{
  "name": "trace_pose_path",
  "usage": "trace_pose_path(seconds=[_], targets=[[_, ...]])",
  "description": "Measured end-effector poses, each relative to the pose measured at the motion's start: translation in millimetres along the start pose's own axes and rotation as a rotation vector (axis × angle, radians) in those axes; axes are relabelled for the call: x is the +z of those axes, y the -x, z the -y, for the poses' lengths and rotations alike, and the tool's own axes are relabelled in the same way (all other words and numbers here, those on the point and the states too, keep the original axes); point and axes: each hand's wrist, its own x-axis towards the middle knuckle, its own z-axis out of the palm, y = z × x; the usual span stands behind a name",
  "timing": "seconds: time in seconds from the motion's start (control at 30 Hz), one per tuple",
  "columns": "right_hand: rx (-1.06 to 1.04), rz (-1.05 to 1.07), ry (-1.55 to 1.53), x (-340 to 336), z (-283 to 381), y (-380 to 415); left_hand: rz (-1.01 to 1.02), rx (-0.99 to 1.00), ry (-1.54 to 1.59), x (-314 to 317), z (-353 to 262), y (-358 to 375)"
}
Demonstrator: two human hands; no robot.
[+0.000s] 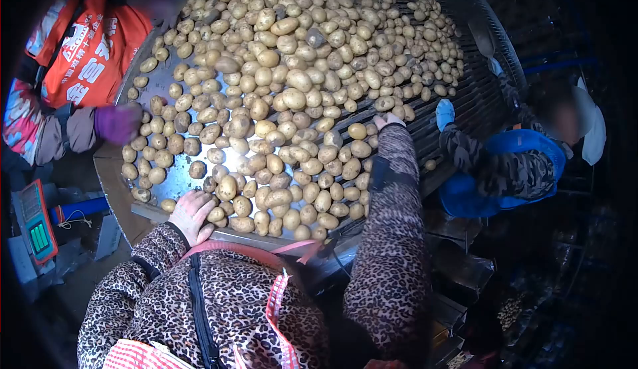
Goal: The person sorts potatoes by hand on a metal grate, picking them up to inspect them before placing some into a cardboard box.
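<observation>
Yellow-brown potatoes [300, 80] covered much of the table [178, 170], spreading from its metal sheet onto the dark slats [482, 93]. At the near rim, the left hand [193, 213] lay unclenched, fingers extended beside the nearest ones; the right hand [390, 120] reached the pile's edge over the slats, its grip too small to tell.

Lay spread across the table [176, 173] as whole, rounded potatoes [299, 80], pale yellow with brown dirt patches. Were heaped thickly toward the far middle, sat looser at the left, and looked smaller toward the far right.
</observation>
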Motion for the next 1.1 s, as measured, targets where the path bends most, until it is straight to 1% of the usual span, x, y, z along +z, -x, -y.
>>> trace_pose_path(seconds=[0.03,0.1,0.13,0.17,0.2,0.23,0.3,0.33,0.37,0.4,0.47,0.5,0.53,0.6,0.63,0.67,0.8,0.87,0.97,1.0,1.03,1.07,1.1], targets=[[0.007,0.037,-0.269,-5,-7,4,-0.011,0.003,0.004,3,2,1],[0.117,0.118,-1.099,-11,-15,29,-0.043,-0.001,-0.014,4,0,5],[0.136,0.11,-1.35,-9,-15,49,0.0,-0.001,-0.004,5,2,6],[0.041,0.034,-1.493,8,-20,66,0.001,-0.003,-0.009,6,4,7],[0.174,-0.026,-1.375,23,-19,68,0.002,0.0,-0.017,7,3,8],[0.023,-0.043,-1.207,41,-28,74,0.009,-0.002,-0.015,6,2,8],[-0.183,-0.074,-0.92,61,-41,93,-0.002,0.008,0.002,8,3,8],[-0.246,-0.084,-0.808,57,-25,115,-0.006,0.01,0.009,8,3,9],[-0.255,-0.07,-0.628,76,-41,102,-0.028,0.008,-0.01,9,1,9],[-0.162,-0.068,-0.211,33,1,150,-0.032,0.013,-0.013,7,-1,7],[-0.081,0.05,-0.052,24,22,169,-0.039,0.015,-0.016,4,-5,6],[-0.122,0.075,-0.029,24,26,175,-0.055,0.022,-0.013,2,-7,6],[-0.197,0.04,-0.042,32,21,178,-0.064,0.021,-0.023,3,-7,7],[-0.35,0.245,-0.216,48,22,178,-0.063,0.025,-0.014,3,-7,8],[-0.359,0.285,-0.126,39,35,199,-0.074,0.022,-0.027,6,-6,10],[-0.38,0.278,-0.006,58,34,199,-0.076,0.025,-0.015,7,-5,10],[-0.391,0.271,0.172,80,52,220,-0.036,0.002,-0.014,11,-5,13],[-0.566,0.283,-0.369,98,42,230,-0.055,0.004,-0.032,16,-3,16],[-0.007,0.702,-1.514,89,26,244,-0.081,0.018,-0.066,16,-5,15],[-0.055,0.599,-1.575,72,30,268,-0.089,0.031,-0.073,17,-6,17],[-0.06,0.629,-1.713,70,23,278,-0.067,-0.007,-0.095,17,-8,18],[-0.073,0.655,-1.852,67,16,288,-0.111,0.031,-0.089,22,-5,21],[-0.091,0.679,-1.994,63,11,298,-0.106,0.033,-0.092,23,-4,22]])
